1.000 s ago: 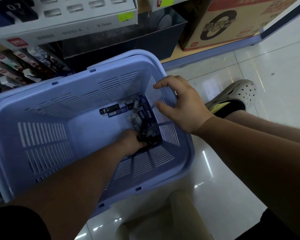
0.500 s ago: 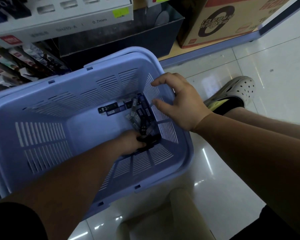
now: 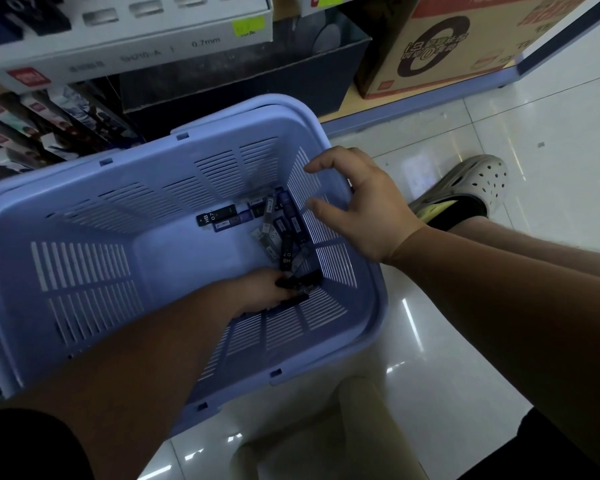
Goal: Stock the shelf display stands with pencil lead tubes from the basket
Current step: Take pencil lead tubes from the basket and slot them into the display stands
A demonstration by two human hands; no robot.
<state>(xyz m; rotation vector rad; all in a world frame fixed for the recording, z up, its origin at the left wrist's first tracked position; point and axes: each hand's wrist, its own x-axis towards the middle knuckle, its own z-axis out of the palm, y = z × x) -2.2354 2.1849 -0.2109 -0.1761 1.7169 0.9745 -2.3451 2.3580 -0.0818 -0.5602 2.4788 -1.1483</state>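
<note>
Not much has moved in the last sec. The L hand is still down in the basket, at the 5 o'clock corner of its floor. The R hand still hangs over the rim at 3 o'clock. The one small diff is at the L hand: its fingers now look curled tighter round a few dark tubes, w/ black ends poking out toward 3 o'clock. A sec ago it looked more like rummaging. How many it has I can't tell, as the hand hides most of them. The R hand holds nothing, fingers spread and half bent, thumb apart, palm just over the rim. Whether it rests on the plastic I can't tell. The heap of remaining tubes lies as it did, loose along the 3 o'clock wall of the basket floor. One HB tube lies at the heap's 9 o'clock edge. The stand marked 0.7mm sits on the shelf at approx 11 o'clock from the basket, well apart from both hands. My read is that the grab is about done but nothing from this handful is stocked yet. Next the L hand must come up w/o spilling any and go to the stand. Lots of tubes are left, so the job is prob far from over.
</note>
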